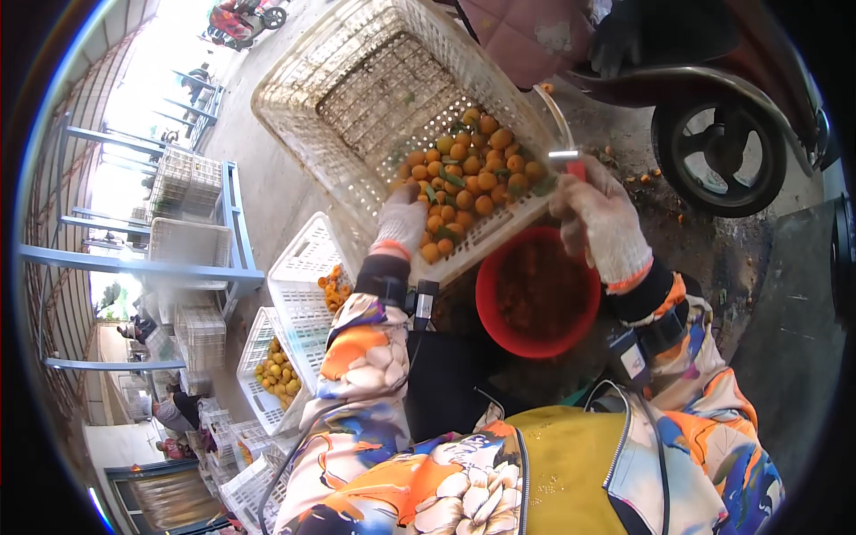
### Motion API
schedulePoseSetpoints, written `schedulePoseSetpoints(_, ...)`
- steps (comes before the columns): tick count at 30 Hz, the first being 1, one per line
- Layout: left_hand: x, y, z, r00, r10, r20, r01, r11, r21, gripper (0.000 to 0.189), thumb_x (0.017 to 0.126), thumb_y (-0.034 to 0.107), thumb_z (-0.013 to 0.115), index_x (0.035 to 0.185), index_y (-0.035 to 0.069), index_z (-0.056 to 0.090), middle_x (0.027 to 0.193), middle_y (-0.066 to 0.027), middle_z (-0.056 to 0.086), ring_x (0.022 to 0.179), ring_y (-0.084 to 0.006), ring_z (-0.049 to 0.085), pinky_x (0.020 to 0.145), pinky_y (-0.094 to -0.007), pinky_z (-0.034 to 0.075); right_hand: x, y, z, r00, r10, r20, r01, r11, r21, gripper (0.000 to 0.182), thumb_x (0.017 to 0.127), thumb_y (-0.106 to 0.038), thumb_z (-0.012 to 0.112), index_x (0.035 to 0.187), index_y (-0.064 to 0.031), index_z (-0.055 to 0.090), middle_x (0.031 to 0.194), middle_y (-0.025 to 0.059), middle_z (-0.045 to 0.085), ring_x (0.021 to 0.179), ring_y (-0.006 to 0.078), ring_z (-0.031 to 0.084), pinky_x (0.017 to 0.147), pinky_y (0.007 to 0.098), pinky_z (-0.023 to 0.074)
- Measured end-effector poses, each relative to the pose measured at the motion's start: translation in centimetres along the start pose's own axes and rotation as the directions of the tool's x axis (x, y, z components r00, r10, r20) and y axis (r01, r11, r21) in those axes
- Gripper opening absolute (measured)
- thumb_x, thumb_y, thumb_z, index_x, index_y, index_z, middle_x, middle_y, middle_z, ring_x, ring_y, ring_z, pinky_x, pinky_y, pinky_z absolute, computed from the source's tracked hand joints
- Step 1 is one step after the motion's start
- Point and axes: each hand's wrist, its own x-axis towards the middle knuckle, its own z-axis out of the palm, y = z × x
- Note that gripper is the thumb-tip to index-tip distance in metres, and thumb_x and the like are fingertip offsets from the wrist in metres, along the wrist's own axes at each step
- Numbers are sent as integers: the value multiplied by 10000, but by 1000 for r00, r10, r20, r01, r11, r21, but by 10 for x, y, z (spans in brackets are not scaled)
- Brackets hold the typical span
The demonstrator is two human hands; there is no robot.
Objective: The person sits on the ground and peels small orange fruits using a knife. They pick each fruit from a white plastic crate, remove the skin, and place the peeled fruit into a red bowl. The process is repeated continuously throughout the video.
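My left hand (403, 215), in a pale knit glove with the fingertips bare, reaches among small orange fruits (471, 182) with green leaves. They lie in the lower right part of a tilted, dirty white plastic crate (304, 144). Whether its fingers hold a fruit cannot be told. My right hand (595, 210), gloved the same way, grips a red-handled tool (575, 167) with a metal collar and a pale curved end, beside the crate's right corner. Below, between my forearms, stands a red plastic bucket (483, 314) with a dark, blurred inside.
At left, white crates hold orange pieces (334, 287) and yellowish fruits (277, 376). Blue metal frames (144, 267) and stacked crates (200, 334) stand farther left. A parked scooter's wheel (719, 160) is at upper right, with fruit scraps on the wet ground. People are in the background.
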Motion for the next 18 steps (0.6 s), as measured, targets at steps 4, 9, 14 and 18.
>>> schedulePoseSetpoints(4, 69, -34, 35, 992, -123, -12, 122, 963, 241, 465, 853, 157, 586, 1313, 88, 613, 1292, -218, 631, 1216, -377, 594, 1024, -419, 471, 5, 4, -10, 1000, -23, 5, 23, 1000, 0, 361, 950, -146, 522, 1299, -56, 542, 765, 11, 599, 469, 64, 487, 403, 221, 393)
schedulePoseSetpoints(9, 122, -25, 38, 953, -300, -48, 298, 893, 337, 535, 835, 172, 642, 1364, 123, 582, 1302, -187, 637, 1228, -351, 598, 1046, -415, 462, 0, -16, -5, 994, 106, -33, -106, 994, -1, 344, 960, -121, 528, 1302, -85, 551, 776, 6, 597, 510, 51, 485, 440, 206, 393)
schedulePoseSetpoints(14, 159, 25, 65, 995, -97, 12, 77, 857, 509, 440, 862, 182, 594, 1301, 169, 622, 1252, -227, 646, 1197, -410, 599, 1018, -455, 468, 6, -21, -16, 987, 158, -33, -159, 987, -32, 391, 943, -112, 557, 1328, -45, 542, 819, 32, 626, 570, 72, 528, 513, 216, 444)
schedulePoseSetpoints(18, 200, 50, 100, 999, -51, 19, 39, 909, 416, 377, 928, 312, 532, 1243, 154, 664, 1228, -210, 660, 1194, -383, 606, 1019, -447, 463, 13, -23, -17, 984, 162, -73, -168, 982, -85, 391, 949, -128, 525, 1327, -30, 536, 822, 74, 622, 549, 99, 542, 504, 237, 455)
